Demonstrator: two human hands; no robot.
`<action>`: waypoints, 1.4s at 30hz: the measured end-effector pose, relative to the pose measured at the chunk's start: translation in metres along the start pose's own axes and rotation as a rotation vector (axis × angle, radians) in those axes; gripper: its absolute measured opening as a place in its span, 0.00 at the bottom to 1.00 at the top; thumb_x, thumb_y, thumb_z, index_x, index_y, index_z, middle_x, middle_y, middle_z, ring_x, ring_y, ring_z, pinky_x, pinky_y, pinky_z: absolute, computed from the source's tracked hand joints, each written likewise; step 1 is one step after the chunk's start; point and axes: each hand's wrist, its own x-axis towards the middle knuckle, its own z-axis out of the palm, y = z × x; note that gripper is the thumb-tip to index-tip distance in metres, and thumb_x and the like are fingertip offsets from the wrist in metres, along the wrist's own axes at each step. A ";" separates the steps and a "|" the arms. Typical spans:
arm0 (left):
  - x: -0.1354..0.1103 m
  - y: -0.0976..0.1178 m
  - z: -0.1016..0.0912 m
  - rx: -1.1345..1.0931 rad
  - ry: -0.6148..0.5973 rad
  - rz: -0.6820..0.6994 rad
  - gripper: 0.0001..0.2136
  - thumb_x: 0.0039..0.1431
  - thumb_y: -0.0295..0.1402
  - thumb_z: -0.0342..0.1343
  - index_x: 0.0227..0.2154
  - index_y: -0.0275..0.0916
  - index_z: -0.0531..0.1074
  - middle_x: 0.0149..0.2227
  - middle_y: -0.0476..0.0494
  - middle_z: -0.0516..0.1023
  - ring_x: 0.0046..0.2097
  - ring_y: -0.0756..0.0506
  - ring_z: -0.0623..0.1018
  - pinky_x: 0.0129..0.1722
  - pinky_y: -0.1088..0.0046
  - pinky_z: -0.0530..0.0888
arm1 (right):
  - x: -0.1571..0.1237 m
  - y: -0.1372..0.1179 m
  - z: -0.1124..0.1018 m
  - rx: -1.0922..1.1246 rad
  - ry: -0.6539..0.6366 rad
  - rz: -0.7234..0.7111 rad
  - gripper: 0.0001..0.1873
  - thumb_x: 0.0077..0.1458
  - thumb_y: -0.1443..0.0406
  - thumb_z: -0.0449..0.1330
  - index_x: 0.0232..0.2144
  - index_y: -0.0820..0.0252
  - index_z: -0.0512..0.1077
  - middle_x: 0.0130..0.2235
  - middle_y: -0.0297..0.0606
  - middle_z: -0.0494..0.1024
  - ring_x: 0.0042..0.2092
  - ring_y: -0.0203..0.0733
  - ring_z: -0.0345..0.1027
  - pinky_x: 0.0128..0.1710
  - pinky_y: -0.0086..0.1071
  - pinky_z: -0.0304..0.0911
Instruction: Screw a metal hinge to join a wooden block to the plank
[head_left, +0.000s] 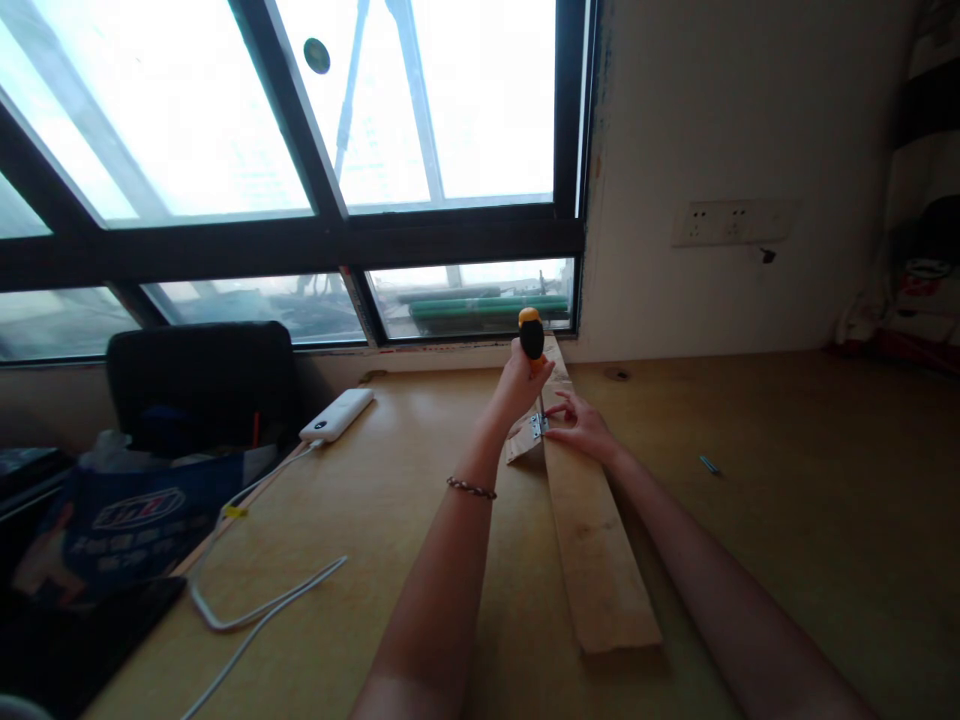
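Observation:
My left hand (525,372) is wrapped round the upright yellow-and-black handle of a screwdriver (531,335). Its thin shaft runs down to a small silver metal hinge (538,426) on a long wooden board (596,545). On the hinge's right side, the thumb and forefinger of my right hand (583,425) close in at its edge, near the driver's tip. Any screw under the tip is too small to make out. A short wooden piece (523,442) sticks out at the board's left, partly beneath the hinge.
A white power bank (337,415) with a white cable (262,610) lies on the table's left. To the right is a small metallic piece (709,465). A black chair (201,375) and blue bag (150,515) stand beyond the left edge. Window and wall are behind.

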 end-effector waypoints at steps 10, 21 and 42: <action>0.001 0.005 0.000 0.142 0.151 -0.046 0.16 0.40 0.33 0.63 0.33 0.36 0.69 0.31 0.45 0.72 0.32 0.48 0.71 0.29 0.75 0.67 | 0.000 0.002 0.001 0.022 0.015 0.000 0.39 0.37 0.58 0.67 0.52 0.59 0.59 0.40 0.38 0.76 0.33 0.37 0.63 0.38 0.34 0.60; 0.001 0.000 -0.010 -0.263 -0.111 -0.122 0.23 0.44 0.30 0.61 0.44 0.38 0.61 0.37 0.41 0.75 0.42 0.44 0.74 0.42 0.65 0.69 | 0.000 0.001 0.000 0.020 0.020 -0.002 0.39 0.37 0.58 0.67 0.52 0.60 0.59 0.39 0.38 0.76 0.32 0.37 0.63 0.38 0.35 0.61; 0.002 -0.021 0.005 -0.184 0.169 -0.171 0.23 0.34 0.37 0.66 0.32 0.36 0.62 0.30 0.49 0.68 0.31 0.52 0.70 0.30 0.76 0.66 | 0.000 -0.003 -0.002 0.022 0.005 0.016 0.39 0.36 0.58 0.67 0.51 0.59 0.60 0.39 0.38 0.76 0.33 0.37 0.63 0.39 0.35 0.60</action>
